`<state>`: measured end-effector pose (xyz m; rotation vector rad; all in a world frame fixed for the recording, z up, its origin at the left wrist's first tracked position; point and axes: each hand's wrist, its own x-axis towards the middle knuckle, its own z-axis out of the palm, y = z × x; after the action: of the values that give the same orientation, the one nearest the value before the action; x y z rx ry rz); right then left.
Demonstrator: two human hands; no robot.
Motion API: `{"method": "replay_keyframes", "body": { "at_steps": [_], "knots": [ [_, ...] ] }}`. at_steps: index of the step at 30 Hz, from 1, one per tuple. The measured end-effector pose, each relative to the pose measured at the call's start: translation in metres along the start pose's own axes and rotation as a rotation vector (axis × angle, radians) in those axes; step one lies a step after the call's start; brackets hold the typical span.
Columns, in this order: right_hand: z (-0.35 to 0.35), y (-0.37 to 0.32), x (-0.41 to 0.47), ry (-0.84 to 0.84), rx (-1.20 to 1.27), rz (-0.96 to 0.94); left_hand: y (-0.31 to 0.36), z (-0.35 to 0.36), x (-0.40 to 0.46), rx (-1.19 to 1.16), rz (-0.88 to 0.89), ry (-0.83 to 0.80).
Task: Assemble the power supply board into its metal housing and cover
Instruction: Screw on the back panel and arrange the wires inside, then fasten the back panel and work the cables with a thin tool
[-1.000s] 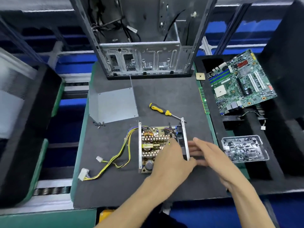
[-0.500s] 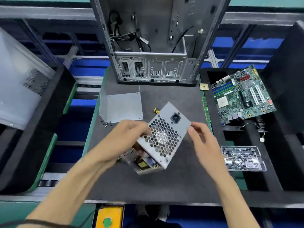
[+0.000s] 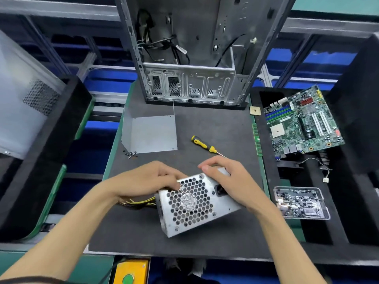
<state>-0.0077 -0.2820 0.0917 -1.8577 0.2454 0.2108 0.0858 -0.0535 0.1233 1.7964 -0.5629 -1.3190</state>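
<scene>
Both hands grasp the housing on the mat, its vent grille facing up.

The housing [image 3: 190, 203] sits tilted on the mat [image 3: 215, 140], between the hands. The left hand [image 3: 147, 177] curls over its upper left edge; yellow wires [image 3: 139, 201] trail out just under that wrist. The right hand [image 3: 227, 177] wraps the top right corner, fingers bent over the far edge. Just beyond the right hand lies a screwdriver [image 3: 205, 145]. Beyond the left hand sits a bent metal cover [image 3: 153, 134], with small screws [image 3: 130, 154] at its near corner. Farthest, past both hands, stands an open case [image 3: 192, 87].
</scene>
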Motion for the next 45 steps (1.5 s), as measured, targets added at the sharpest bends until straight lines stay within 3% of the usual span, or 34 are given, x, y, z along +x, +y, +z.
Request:
{"method": "replay_keyframes", "body": {
  "at_steps": [12,18,20,22,24,27,33,39,45],
  "knots": [
    [0.015,-0.039,0.02,-0.386,-0.298,0.055,-0.039,0.01,-0.028,-0.109,0.031,0.096],
    [0.019,-0.052,0.031,-0.401,-0.318,0.045,-0.048,0.011,-0.043,-0.19,0.091,0.247],
    [0.023,-0.053,0.029,-0.353,-0.341,0.024,-0.053,0.011,-0.045,-0.218,0.08,0.357],
    [0.029,-0.048,0.021,-0.2,-0.365,-0.03,-0.059,0.017,-0.049,-0.206,0.071,0.457],
    [0.034,-0.041,0.009,-0.03,-0.355,-0.096,-0.063,0.027,-0.054,-0.149,0.088,0.498],
    [0.039,-0.035,-0.002,0.092,-0.361,-0.191,-0.07,0.031,-0.056,-0.09,0.094,0.577],
    [0.031,-0.049,0.013,0.19,-0.269,-0.26,-0.113,-0.029,-0.014,-0.127,-0.109,1.09],
    [0.029,-0.048,0.029,0.164,-0.299,-0.191,-0.134,-0.064,0.03,0.083,-0.205,1.212],
    [0.011,-0.019,0.046,0.327,-0.132,-0.032,-0.134,-0.074,0.041,0.18,-0.246,1.26]
  ]
}}
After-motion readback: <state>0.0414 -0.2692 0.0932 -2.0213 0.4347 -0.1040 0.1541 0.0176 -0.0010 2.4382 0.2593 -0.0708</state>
